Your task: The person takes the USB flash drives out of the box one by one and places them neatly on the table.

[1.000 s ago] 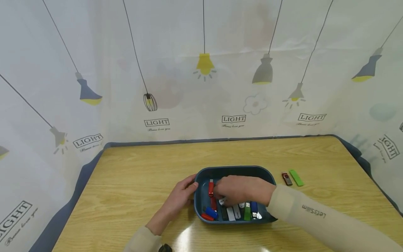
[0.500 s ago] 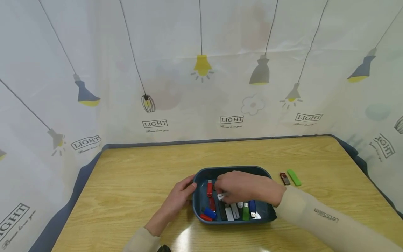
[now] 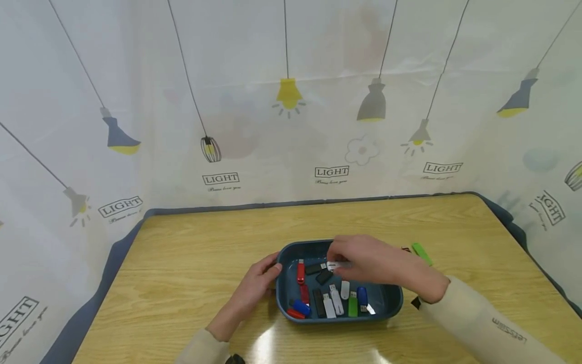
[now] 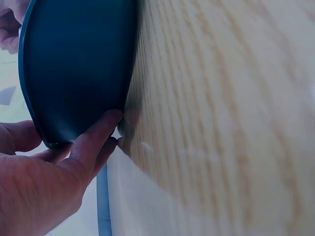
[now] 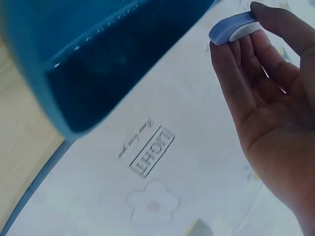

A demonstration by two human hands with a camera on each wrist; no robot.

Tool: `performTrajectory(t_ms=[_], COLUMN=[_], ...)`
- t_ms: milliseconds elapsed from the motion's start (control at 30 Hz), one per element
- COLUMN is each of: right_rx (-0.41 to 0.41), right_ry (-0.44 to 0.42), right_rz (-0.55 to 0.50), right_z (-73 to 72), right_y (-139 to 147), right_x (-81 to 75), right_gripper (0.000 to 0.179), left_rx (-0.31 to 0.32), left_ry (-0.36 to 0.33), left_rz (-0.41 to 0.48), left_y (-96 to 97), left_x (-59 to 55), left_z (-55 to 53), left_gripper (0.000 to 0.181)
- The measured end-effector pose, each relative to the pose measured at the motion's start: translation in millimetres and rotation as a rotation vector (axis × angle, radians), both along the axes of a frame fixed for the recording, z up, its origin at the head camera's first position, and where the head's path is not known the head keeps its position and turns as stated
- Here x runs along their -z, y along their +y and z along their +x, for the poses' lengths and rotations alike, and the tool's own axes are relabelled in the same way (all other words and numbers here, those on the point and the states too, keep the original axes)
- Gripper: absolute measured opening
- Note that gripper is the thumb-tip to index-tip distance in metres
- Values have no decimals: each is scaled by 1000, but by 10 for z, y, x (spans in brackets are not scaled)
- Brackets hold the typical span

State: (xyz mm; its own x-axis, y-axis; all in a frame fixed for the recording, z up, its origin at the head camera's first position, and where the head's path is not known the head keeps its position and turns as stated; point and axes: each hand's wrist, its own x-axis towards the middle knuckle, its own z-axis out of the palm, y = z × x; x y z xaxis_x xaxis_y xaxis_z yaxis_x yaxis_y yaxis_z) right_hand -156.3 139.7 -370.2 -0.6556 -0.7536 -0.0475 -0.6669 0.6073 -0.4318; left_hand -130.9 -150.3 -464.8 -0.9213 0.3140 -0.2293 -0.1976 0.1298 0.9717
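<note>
Pinching a white USB stick (image 3: 336,265) over the tub (image 3: 382,303) with the right hand (image 3: 368,259), with long axis roughly along the tub's length, pointing toward the end gripped by the left hand (image 3: 257,282).

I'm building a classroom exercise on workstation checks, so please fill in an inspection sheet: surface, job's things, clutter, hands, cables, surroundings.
Surface: wood-grain table, glare near the front.
Job's things: dark blue bin holding USB sticks in several colours.
Clutter: green stick and a mostly hidden item, right of the bin.
Hands: left hand grips the bin's left side; right hand pinches a white stick above it.
Cables: nothing seen.
Surroundings: pale backdrop printed with lamps.
</note>
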Motion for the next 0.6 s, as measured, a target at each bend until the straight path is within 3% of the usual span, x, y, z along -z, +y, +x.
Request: performTrajectory(t_ms=[300, 600], right_rx=[88, 366], right_ry=[109, 89], right_rz=[-92, -115], right_z=[30, -3], right_y=[300, 630], right_x=[28, 76], right_gripper=[13, 13], left_rx=[-9, -12], left_ry=[-13, -13], left_rz=[-9, 2], left_y=[7, 11], left_x=[-4, -13], left_z=[0, 11], left_gripper=[50, 53])
